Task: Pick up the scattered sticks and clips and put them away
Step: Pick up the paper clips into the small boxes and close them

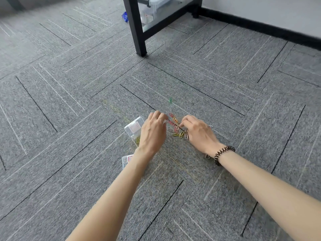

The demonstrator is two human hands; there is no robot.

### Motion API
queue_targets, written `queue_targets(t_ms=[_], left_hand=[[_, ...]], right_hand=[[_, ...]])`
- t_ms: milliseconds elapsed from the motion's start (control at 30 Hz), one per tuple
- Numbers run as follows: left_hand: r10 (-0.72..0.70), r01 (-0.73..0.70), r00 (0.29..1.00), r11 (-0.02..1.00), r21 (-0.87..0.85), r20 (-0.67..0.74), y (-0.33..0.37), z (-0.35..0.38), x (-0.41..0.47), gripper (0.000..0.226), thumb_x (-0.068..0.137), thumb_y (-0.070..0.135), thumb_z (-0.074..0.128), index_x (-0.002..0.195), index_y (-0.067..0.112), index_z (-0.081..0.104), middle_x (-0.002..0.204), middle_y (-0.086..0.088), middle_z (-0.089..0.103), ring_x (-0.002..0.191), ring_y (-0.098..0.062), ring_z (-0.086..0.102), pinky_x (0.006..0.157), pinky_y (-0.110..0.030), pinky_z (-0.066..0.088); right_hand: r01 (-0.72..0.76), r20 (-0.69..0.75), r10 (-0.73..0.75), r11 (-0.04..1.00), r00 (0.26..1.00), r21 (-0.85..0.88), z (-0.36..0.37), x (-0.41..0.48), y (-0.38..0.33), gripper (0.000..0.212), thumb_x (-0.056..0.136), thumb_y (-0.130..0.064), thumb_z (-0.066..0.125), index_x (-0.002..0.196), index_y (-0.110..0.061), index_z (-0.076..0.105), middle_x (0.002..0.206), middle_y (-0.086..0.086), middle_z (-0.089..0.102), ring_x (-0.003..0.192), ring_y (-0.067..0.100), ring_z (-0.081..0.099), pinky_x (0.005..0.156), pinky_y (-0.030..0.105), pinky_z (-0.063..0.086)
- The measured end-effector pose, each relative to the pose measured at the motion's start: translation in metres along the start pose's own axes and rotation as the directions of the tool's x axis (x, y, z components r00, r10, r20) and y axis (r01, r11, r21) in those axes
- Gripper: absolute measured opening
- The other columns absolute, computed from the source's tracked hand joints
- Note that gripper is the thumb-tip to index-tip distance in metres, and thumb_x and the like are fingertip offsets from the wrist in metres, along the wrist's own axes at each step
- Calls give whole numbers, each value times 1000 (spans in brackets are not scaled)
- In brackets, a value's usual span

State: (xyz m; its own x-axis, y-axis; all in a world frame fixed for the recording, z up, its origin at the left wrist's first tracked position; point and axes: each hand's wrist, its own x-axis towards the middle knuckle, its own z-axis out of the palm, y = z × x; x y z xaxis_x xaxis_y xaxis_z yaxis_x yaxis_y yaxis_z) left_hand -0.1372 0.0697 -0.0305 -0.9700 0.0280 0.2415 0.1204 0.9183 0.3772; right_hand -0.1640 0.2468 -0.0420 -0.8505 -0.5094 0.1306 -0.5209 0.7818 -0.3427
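Note:
A small heap of coloured paper clips lies on the grey carpet between my hands. My left hand rests at the heap's left side with curled fingers touching the clips. At the right side, my right hand pinches clips between fingertips. One green clip lies alone farther away. A silver clip peeks out beside my right hand. A small clear plastic box with yellow clips inside sits just left of my left hand. A second small clear box lies under my left forearm.
A black metal table leg stands on the carpet ahead, with a clear storage bin behind it. A blue object lies near the leg. The wall's black baseboard runs along the upper right.

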Motion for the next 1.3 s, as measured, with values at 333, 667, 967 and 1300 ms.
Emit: queue_targets(t_ms=[333, 667, 967, 1300], left_hand=[[-38, 28, 947, 999, 34, 319, -5, 43, 75, 53, 103, 20, 29, 153, 16, 11, 160, -4, 8, 147, -23, 9, 119, -41, 8], [206, -207, 967, 978, -11, 151, -10, 42, 58, 33, 101, 16, 42, 129, 7, 56, 133, -5, 55, 121, -18, 49, 105, -29, 41], [286, -282, 929, 958, -53, 236, 4, 25, 9, 41, 95, 39, 52, 130, 17, 54, 129, 3, 53, 120, -11, 45, 94, -26, 48], [217, -220, 964, 975, 1, 156, 16, 26, -16, 25, 92, 21, 61, 115, 15, 67, 108, 0, 63, 99, -15, 55, 81, -33, 56]], right_hand=[[-146, 0, 146, 989, 989, -1, -7, 13, 26, 30, 89, 2, 51, 116, -10, 58, 110, 2, 56, 87, 10, 51, 77, 28, 50], [-83, 17, 85, 994, 996, -72, -5, 4, 30, 24, 90, 0, 53, 109, -12, 63, 106, -2, 60, 88, 9, 54, 72, 20, 47], [-200, -82, 197, 979, 977, -32, -4, -20, 13, 29, 93, -28, 52, 116, -10, 56, 119, 2, 52, 99, 9, 51, 76, 15, 36], [-362, -55, 361, 932, 931, -9, 9, -23, -10, 48, 83, -46, 64, 118, -14, 56, 118, 1, 49, 105, 12, 44, 81, 24, 47]])
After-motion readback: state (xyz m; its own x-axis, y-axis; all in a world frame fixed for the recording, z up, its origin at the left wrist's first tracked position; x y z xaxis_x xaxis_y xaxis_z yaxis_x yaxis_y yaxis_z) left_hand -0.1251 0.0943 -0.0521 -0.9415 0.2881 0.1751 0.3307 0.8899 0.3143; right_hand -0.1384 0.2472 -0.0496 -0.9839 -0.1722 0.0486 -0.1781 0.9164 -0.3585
